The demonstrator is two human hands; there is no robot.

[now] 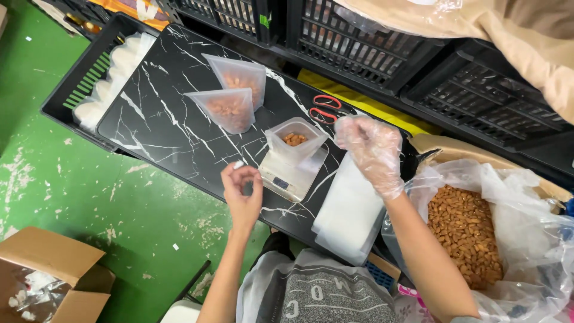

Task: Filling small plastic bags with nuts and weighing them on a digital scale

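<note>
My left hand (242,192) is bare and pinches a small white object at its fingertips, just left of a small white scale (287,177). An open clear pouch (296,143) with a few almonds stands on the scale. My right hand (372,152) wears a clear plastic glove and hovers right of the pouch, fingers curled; whether it holds almonds I cannot tell. A large plastic-lined bag of almonds (465,230) sits at my right. Two filled pouches (230,98) stand further back on the black marble-patterned board (155,119).
A stack of flat white pouches (350,212) lies right of the scale. Red-handled scissors (326,109) lie behind it. Black crates (478,96) line the back, and one at left (78,90) holds white packets. An open cardboard box (48,275) sits on the green floor.
</note>
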